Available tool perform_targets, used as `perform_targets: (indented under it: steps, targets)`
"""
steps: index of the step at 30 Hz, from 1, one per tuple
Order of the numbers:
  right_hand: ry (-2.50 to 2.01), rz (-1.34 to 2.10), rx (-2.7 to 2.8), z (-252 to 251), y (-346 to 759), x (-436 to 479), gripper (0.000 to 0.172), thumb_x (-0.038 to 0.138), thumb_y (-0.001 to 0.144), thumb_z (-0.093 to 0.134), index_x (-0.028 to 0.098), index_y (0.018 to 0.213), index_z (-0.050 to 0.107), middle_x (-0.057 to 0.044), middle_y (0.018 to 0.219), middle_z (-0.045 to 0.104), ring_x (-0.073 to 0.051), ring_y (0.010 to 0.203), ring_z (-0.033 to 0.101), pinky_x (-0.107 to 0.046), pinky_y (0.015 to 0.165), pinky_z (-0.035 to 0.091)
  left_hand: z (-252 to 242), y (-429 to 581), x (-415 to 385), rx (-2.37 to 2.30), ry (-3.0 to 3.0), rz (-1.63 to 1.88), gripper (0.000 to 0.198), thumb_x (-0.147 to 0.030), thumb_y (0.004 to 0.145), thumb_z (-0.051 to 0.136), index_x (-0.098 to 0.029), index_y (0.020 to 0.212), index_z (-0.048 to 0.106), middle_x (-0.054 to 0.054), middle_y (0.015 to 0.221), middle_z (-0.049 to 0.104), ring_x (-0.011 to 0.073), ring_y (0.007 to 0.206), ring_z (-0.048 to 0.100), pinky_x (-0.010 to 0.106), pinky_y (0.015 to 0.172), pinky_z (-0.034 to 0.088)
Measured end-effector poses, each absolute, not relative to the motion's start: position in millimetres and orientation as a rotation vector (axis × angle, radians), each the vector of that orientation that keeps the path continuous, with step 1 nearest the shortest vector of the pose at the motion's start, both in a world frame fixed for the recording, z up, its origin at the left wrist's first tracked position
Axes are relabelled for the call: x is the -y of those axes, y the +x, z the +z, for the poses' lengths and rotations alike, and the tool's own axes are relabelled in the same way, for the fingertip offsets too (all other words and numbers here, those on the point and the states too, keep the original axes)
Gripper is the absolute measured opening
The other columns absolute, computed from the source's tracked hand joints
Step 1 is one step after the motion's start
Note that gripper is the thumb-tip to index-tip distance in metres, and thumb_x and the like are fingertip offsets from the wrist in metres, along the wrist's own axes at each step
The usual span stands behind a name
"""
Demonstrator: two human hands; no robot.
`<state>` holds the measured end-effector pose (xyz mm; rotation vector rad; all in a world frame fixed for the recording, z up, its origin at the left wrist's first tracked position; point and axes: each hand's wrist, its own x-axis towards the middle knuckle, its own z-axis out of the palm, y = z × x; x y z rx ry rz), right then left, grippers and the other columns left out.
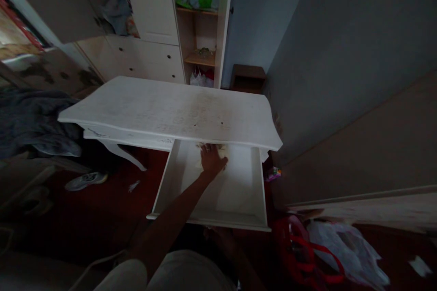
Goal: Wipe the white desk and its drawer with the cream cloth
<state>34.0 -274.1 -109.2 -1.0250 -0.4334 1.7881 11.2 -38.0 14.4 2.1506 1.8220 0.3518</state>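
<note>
Cream cloth (222, 151) lies on the floor of the white, open-topped wooden drawer (244, 186), near its rear edge, below the overhanging front edge of the white, curved-edge wooden table (153, 104). Expected handling: light, soft, limp, not fragile. Recommended hold: flat palm for pressing; a free right-hand margin for lifting. Left hand (213, 162) rests palm-down on the cloth, thumb apart from the fingers, not closed around it. Right hand (218, 236) is in shadow below the drawer's front edge; its state cannot be told. Clearance: open room toward the front right corner; side walls and the tabletop overhang limit travel.
</note>
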Motion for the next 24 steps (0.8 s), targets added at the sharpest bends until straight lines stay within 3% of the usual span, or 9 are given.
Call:
perform_targets:
  steps: [5, 13, 20, 24]
  targets:
    - [-1.046, 1.825, 0.432, -105, 38, 275, 0.042, 0.058, 0.062, 0.082, 0.019, 0.076, 0.075, -0.004, 0.073, 0.07, -0.018, 0.069, 0.062, -0.032, 0.07, 0.047, 6, 55, 53, -1.658, 2.24, 0.363, 0.087, -0.048, 0.071, 0.065, -0.013, 0.146, 0.037, 0.023, 0.152, 0.039, 0.0458, 0.145, 0.025, 0.057, 0.116, 0.023]
    - [-1.036, 1.807, 0.429, -109, 34, 274, 0.045, 0.06, 0.058, 0.084, 0.02, 0.073, 0.071, -0.002, 0.068, 0.066, -0.016, 0.064, 0.058, -0.031, 0.065, 0.044, 2, 92, 44, -0.932, 2.525, 0.322, 0.077, -0.04, 0.067, 0.07, -0.016, 0.136, 0.047, 0.017, 0.146, 0.047, 0.0308, 0.138, 0.041, 0.042, 0.12, 0.027]
    - [-1.032, 1.852, 0.557, -105, 43, 274, 0.043, 0.061, 0.066, 0.079, 0.019, 0.069, 0.07, -0.002, 0.069, 0.064, -0.016, 0.07, 0.058, -0.033, 0.072, 0.047, 14, 83, 8, -0.561, 2.629, 0.109, 0.064, -0.037, 0.066, 0.071, -0.016, 0.124, 0.053, 0.015, 0.131, 0.058, 0.0307, 0.122, 0.055, 0.038, 0.105, 0.043]
    - [-1.08, 1.847, 0.596, -103, 46, 275, 0.042, 0.063, 0.067, 0.077, 0.021, 0.068, 0.071, -0.002, 0.07, 0.065, -0.019, 0.073, 0.059, -0.036, 0.076, 0.047, 23, 88, -5, -0.413, 2.659, -0.037, 0.057, -0.037, 0.066, 0.071, -0.017, 0.117, 0.057, 0.014, 0.124, 0.06, 0.0313, 0.116, 0.058, 0.037, 0.098, 0.047]
